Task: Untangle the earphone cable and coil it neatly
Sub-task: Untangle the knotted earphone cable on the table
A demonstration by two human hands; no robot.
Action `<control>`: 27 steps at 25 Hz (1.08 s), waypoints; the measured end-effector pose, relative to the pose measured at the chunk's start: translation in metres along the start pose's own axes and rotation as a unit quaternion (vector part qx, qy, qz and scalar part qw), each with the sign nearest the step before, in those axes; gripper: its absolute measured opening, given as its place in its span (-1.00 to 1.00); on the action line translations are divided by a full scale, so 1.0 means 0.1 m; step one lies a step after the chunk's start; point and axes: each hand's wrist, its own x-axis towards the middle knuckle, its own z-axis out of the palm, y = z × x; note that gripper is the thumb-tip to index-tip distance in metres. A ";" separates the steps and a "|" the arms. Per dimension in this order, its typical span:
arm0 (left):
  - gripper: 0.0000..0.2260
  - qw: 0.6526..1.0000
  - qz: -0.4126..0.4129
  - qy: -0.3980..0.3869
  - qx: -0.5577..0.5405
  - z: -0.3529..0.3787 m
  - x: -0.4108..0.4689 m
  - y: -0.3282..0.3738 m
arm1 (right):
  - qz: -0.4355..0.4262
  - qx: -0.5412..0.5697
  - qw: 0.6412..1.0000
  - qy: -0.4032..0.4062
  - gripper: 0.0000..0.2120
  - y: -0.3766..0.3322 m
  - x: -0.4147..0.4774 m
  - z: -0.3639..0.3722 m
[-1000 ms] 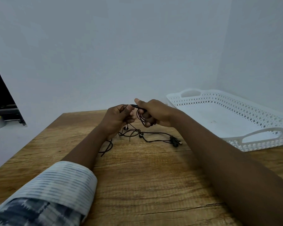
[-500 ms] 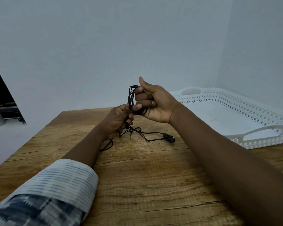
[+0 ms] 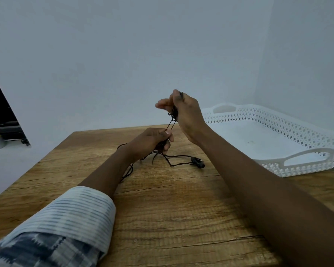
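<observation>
Pale walls are meeting in a corner behind the wooden tabletop [image 3: 162,209], where a white perforated tray [image 3: 268,160] is sitting at the right edge. Half a second back the right hand [image 3: 183,114] was pressed against the left hand [image 3: 150,140] with a bunch of loops. Now it is standing higher and clear of the left, so two strands of the earphone cable [image 3: 171,125] are stretching taut between them. Its fingers are curling round the upper cable, and a small knot [image 3: 174,117] is hanging just under them. The left hand is staying low over the tabletop, fingers curled, thumb and forefinger pinching the lower ends of those strands. The remaining cable is lying loose beneath it, trailing right to a small black fitting [image 3: 198,162], plug or remote I cannot tell, and back under the left forearm. Judging by this, the pull is exposing the tangle, so untangling is still under way and coiling is not yet begun.
</observation>
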 end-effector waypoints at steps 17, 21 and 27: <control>-0.42 0.951 -0.060 0.120 0.279 -0.28 -0.03 0.00 | 0.045 -0.387 0.915 -0.106 -0.64 0.07 -0.06 -0.13; -0.30 0.985 0.063 0.058 0.150 -0.20 -0.03 0.17 | 0.146 -0.149 0.970 -0.127 -0.67 -0.02 -0.09 -0.08; -0.62 0.988 0.102 0.015 -0.114 -0.19 -0.06 0.15 | 0.290 0.128 0.932 -0.175 -0.62 -0.15 -0.11 -0.06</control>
